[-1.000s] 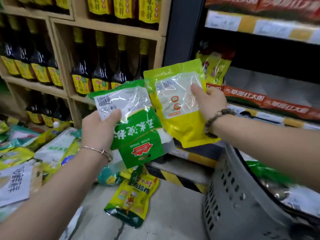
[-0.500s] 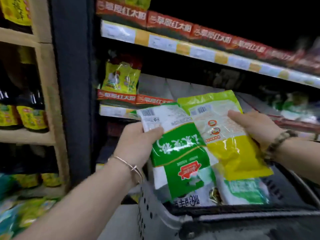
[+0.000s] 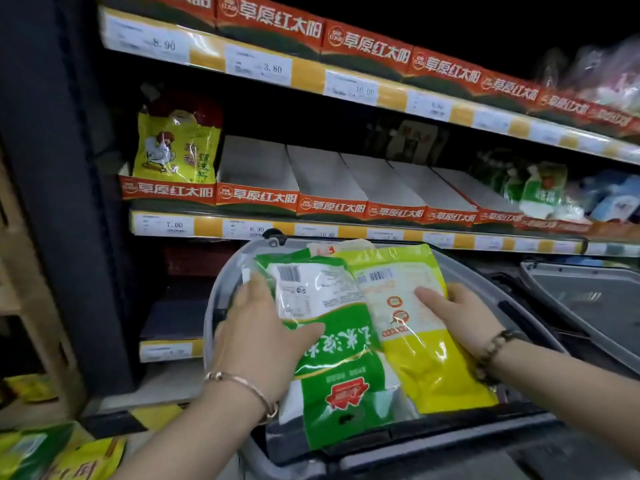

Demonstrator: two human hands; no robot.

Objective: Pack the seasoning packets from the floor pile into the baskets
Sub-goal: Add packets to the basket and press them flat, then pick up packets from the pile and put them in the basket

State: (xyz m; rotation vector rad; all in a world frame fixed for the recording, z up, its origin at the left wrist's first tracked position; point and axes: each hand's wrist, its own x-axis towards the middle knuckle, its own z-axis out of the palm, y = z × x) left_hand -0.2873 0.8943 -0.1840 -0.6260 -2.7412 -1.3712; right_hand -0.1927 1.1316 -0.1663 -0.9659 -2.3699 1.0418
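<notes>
At bottom left, part of floor pile [image 3: 52, 455]; over grey basket [image 3: 213, 306], left hand [image 3: 263, 327] grips green packet [image 3: 336, 358] by edge, thumb on front; yellow packet [image 3: 415, 341] touching alongside, gripped likewise by right hand [image 3: 453, 313]; both held flat, likely to lie side by side inside

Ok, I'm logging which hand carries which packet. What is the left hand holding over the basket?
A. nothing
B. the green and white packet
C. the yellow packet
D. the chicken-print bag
B: the left hand grips the green and white packet with its thumb across the front, while the right hand holds the yellow packet beside it, both over the grey basket.
</notes>
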